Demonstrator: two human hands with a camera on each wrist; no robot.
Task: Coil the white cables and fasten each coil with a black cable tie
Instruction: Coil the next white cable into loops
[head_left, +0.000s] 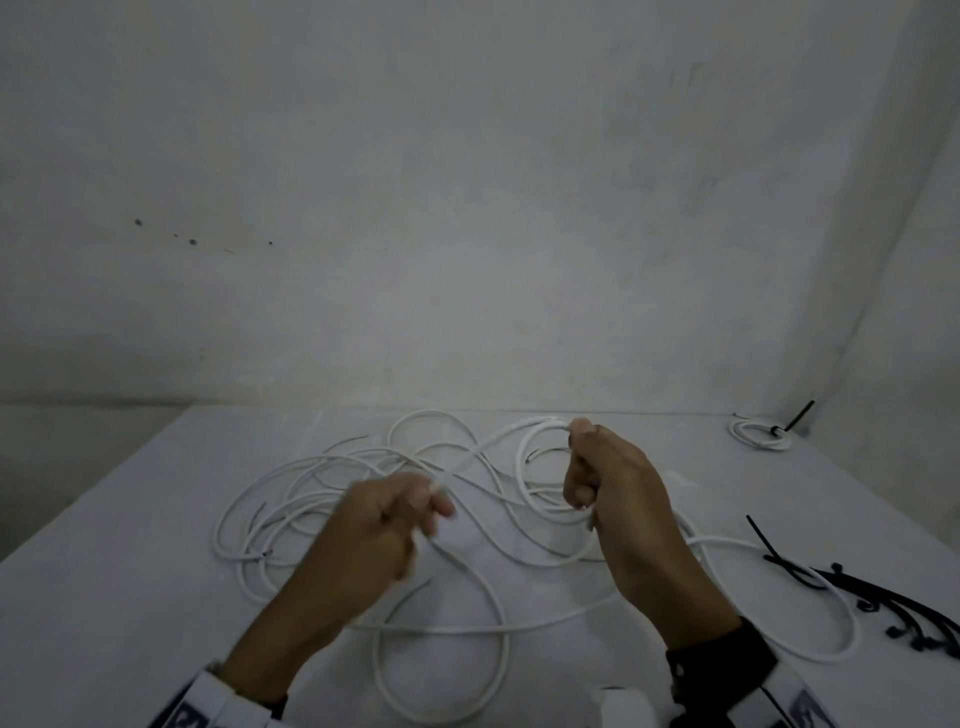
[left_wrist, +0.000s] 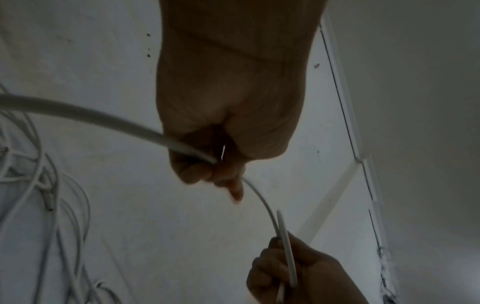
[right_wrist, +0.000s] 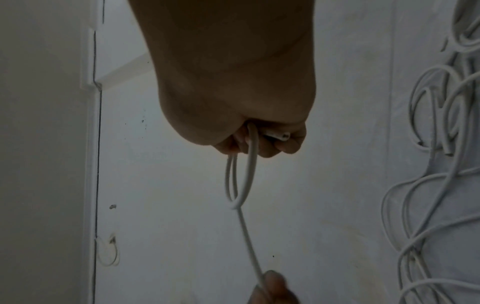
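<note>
Several loose white cables (head_left: 291, 499) lie tangled across the middle of the white table (head_left: 130, 597). My right hand (head_left: 597, 483) is raised above them and grips a small white cable coil (head_left: 530, 467) of about two loops; its cut end (right_wrist: 283, 136) pokes out of the fist (right_wrist: 259, 144). My left hand (head_left: 410, 514), blurred, pinches the same cable's running length (left_wrist: 262, 201) a little to the left. The cable (left_wrist: 78, 115) passes through my left fingers (left_wrist: 207, 172). A pile of black cable ties (head_left: 883, 597) lies at the right edge.
One finished white coil (head_left: 761, 434), bound with a black tie (head_left: 797, 415), sits in the far right corner by the wall. A grey wall rises right behind the table. A white object (head_left: 626, 706) shows at the near edge between my sleeves.
</note>
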